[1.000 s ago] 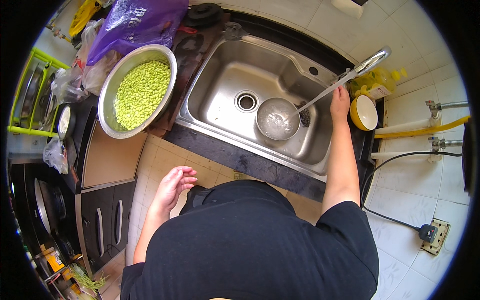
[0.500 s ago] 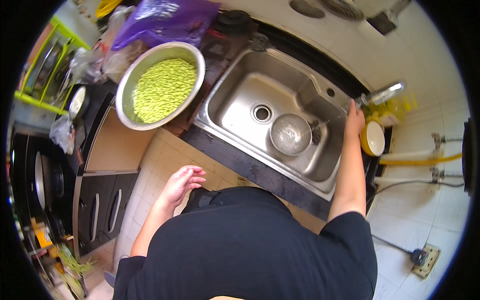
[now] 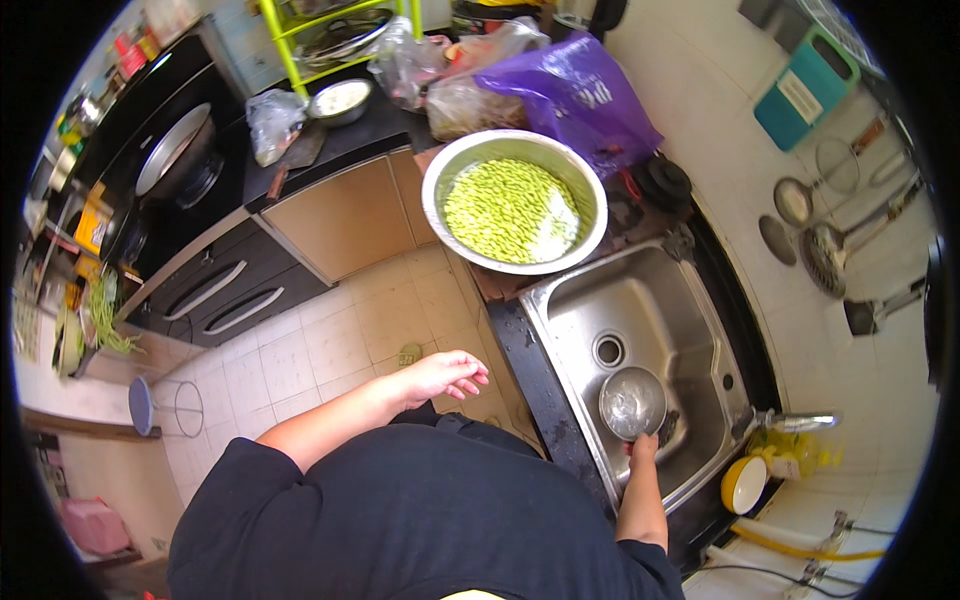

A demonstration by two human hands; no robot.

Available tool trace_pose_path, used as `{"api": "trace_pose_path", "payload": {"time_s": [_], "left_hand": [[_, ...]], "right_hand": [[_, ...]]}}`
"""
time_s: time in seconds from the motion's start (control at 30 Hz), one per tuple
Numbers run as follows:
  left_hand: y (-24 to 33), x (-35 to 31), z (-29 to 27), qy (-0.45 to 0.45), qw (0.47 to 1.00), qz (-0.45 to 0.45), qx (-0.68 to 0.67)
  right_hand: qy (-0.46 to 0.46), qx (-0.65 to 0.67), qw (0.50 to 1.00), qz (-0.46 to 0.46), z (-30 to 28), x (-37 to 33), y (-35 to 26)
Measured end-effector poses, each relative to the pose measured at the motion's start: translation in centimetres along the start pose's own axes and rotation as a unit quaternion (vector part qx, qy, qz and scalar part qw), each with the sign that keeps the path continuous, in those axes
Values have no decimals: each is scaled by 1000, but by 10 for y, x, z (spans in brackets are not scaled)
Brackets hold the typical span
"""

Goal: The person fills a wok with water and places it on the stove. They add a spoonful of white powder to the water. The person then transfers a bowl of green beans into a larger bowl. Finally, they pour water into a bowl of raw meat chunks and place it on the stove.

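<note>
My right hand [image 3: 643, 446] grips the near rim of a round metal bowl [image 3: 632, 402] that stands in the stainless steel sink [image 3: 683, 300]. The bowl looks to hold water; part of my fingers is hidden behind its rim. My left hand [image 3: 446, 377] hangs in the air in front of my body, empty, with its fingers loosely bent and apart. On the counter beyond the sink, a large metal basin [image 3: 437, 213] is filled with small light-green beans [image 3: 505, 208], with a bright glare on one side. The tap [image 3: 800, 421] is at the sink's right edge.
A yellow bowl [image 3: 746, 484] sits beside the tap. Behind the basin lie a purple bag [image 3: 590, 95] and clear plastic bags [image 3: 480, 100]. Ladles and a strainer [image 3: 838, 160] hang on the right wall. A wok [image 3: 180, 150] stands on the stove at far left.
My right hand has left the tap and taken hold of the metal bowl's rim. My view has turned left, showing more of the stove and floor. My left hand stays empty.
</note>
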State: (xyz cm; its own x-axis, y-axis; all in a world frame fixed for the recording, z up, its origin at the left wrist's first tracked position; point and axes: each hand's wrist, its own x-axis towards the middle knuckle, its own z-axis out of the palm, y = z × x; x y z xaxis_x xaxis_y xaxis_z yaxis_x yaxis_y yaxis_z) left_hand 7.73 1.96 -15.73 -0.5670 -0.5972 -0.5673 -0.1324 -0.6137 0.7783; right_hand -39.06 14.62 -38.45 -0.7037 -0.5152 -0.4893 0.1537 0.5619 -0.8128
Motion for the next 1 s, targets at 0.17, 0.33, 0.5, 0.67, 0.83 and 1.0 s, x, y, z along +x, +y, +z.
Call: {"api": "trace_pose_path", "payload": {"time_s": [0.17, 0.33, 0.5, 0.67, 0.83, 1.0], "left_hand": [[-7, -21, -27, 28, 999, 25, -37], [-15, -28, -53, 22, 996, 31, -78], [-4, -46, -86, 32, 995, 78, -56], [-17, -91, -159, 84, 982, 119, -119], [-61, -149, -236, 157, 958, 126, -204], [-105, -232, -314, 247, 918, 156, -267]], "right_hand": [[2, -28, 999, -29, -1, -22, -49], [4, -5, 993, -118, 8, -77, -145], [-77, 45, 978, -189, 42, -179, -255], [-170, 16, 960, -221, 116, -264, -322], [-241, -43, 945, -215, 220, -334, -348], [-339, -33, 917, -207, 362, -397, -352]]}}
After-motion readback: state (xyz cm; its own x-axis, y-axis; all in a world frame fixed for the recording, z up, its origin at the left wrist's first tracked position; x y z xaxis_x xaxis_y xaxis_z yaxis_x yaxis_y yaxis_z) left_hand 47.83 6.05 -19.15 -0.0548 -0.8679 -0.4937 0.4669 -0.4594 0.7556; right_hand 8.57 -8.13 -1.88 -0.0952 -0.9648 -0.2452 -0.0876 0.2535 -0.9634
